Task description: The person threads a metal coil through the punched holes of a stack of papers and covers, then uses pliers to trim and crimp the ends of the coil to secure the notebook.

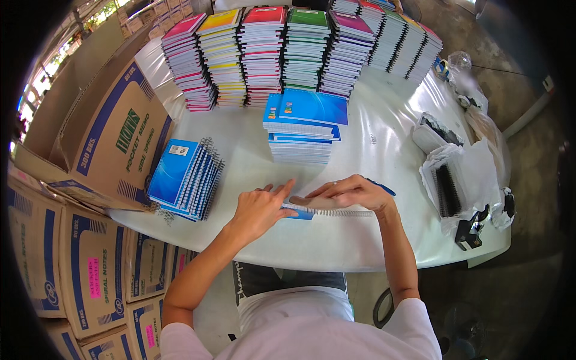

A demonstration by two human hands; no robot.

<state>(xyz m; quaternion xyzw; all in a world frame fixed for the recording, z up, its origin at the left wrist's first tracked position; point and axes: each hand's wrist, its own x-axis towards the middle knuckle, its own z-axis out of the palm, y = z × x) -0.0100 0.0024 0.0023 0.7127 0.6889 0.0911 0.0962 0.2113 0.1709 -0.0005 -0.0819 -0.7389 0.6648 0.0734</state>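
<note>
A blue notebook with a white spiral coil along its near edge lies on the white table in front of me. My left hand rests on its left part with fingers stretched flat. My right hand covers its right part, fingers pressed down over the cover and coil. Most of the cover is hidden under both hands.
A short pile of blue notebooks stands behind my hands, a slanted row of bound blue ones at left. Tall coloured stacks line the far edge. Bags of black coils lie at right. Cardboard boxes crowd the left.
</note>
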